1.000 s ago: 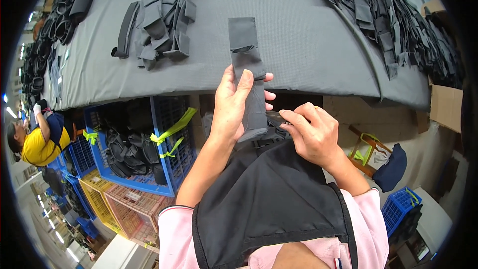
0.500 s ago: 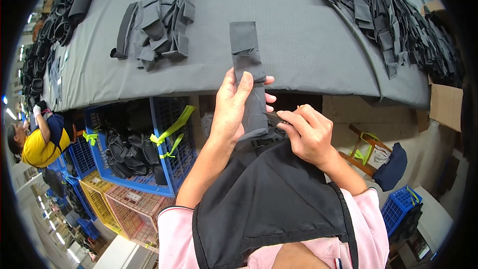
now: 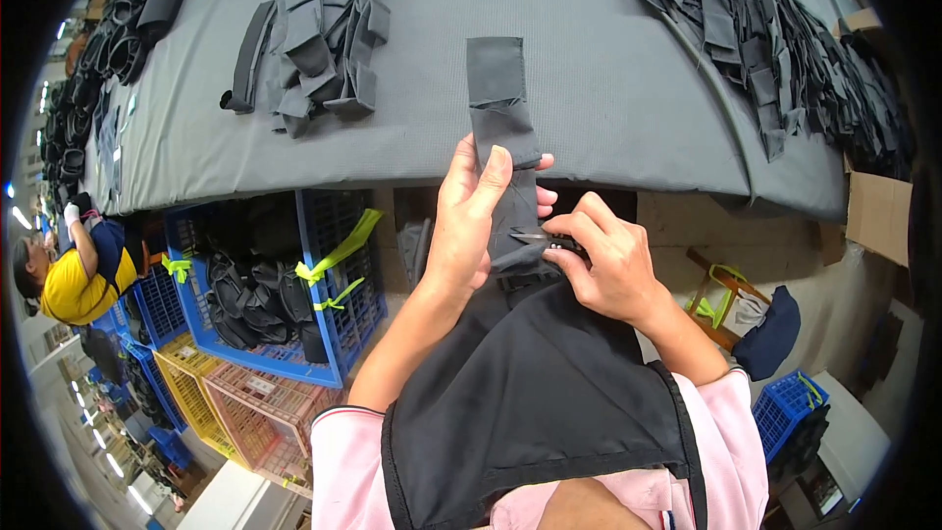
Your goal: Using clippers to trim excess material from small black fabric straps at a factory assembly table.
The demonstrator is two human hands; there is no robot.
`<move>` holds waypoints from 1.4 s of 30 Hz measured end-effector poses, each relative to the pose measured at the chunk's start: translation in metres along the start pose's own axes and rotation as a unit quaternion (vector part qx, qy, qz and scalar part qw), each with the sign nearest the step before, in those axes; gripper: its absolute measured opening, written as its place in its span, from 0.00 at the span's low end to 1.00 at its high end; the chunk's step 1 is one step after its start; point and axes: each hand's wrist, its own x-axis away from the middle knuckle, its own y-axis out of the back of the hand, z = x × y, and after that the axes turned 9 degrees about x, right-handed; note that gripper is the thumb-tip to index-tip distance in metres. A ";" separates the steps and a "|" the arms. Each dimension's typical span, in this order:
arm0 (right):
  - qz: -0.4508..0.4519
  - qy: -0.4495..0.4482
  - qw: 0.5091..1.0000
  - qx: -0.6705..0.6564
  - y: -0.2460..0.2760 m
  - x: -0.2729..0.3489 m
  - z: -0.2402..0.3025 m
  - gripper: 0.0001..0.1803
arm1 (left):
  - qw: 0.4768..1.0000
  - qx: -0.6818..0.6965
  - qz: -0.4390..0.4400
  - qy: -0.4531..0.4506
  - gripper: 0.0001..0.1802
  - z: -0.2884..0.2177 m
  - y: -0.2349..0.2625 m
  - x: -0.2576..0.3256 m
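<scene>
Held upright over the near edge of the grey cloth-covered table [image 3: 608, 88], the long dark-grey fabric strap [image 3: 502, 128] is pinched in the left hand [image 3: 469, 226], fingers closed around its middle. The right hand [image 3: 603, 270] has its fingers clamped on small black thread snips [image 3: 545, 238], blades touching the strap's lower part. The woven webbing looks limp; a slip could nick it or the thumb just beside it.

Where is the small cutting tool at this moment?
In the head view, the small snips sit just right of centre, in the right hand, blades against the grey strap that the left hand holds up.
</scene>
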 end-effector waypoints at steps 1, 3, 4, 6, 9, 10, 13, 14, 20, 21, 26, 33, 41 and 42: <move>0.006 0.012 1.000 -0.007 -0.002 -0.002 0.000 0.16 | 1.000 0.000 -0.001 0.000 0.19 0.000 -0.001 0.001; 0.013 0.025 0.999 -0.015 -0.004 -0.003 0.000 0.16 | 1.000 0.001 -0.015 0.006 0.22 0.000 -0.002 0.004; 0.009 0.034 0.999 -0.016 -0.006 -0.003 0.000 0.17 | 1.000 0.001 -0.016 0.007 0.22 0.000 -0.002 0.004; 0.005 0.043 0.999 -0.018 -0.009 -0.004 -0.002 0.18 | 1.000 0.010 -0.008 0.019 0.22 0.000 -0.001 0.003; -0.010 0.075 0.997 0.001 -0.013 -0.001 -0.004 0.18 | 1.000 0.011 -0.001 0.014 0.22 0.001 0.000 0.005; -0.021 0.076 0.997 0.005 -0.014 0.001 -0.004 0.18 | 1.000 0.012 0.000 0.013 0.22 0.001 0.000 0.005; -0.072 0.038 0.995 -0.065 -0.020 0.008 -0.006 0.17 | 1.000 0.003 0.000 0.016 0.22 0.003 0.002 0.003; -0.110 -0.002 0.984 -0.140 -0.021 0.010 -0.007 0.17 | 0.998 0.032 0.005 0.044 0.23 0.004 0.006 0.002; -0.070 -0.123 0.976 -0.167 -0.021 0.011 -0.019 0.25 | 0.991 0.016 0.038 0.126 0.40 0.009 0.021 0.008; -0.079 -0.094 0.981 -0.147 -0.019 0.007 -0.018 0.27 | 0.992 0.031 0.048 0.114 0.42 0.010 0.018 0.011; -0.071 -0.062 0.989 -0.111 -0.036 -0.013 -0.028 0.22 | 0.995 -0.060 0.063 0.053 0.44 0.019 0.007 0.023; -0.157 -0.285 0.808 -0.491 -0.032 -0.035 -0.017 0.08 | 0.996 -0.023 0.025 0.086 0.24 0.033 0.019 0.029; 0.031 -0.322 0.762 -0.561 -0.028 -0.050 -0.037 0.07 | 0.843 -0.453 0.160 -0.242 0.29 0.008 0.012 0.015; 0.183 -0.364 0.689 -0.599 -0.023 -0.051 -0.038 0.07 | 0.742 -0.549 0.180 -0.340 0.26 0.002 0.012 0.009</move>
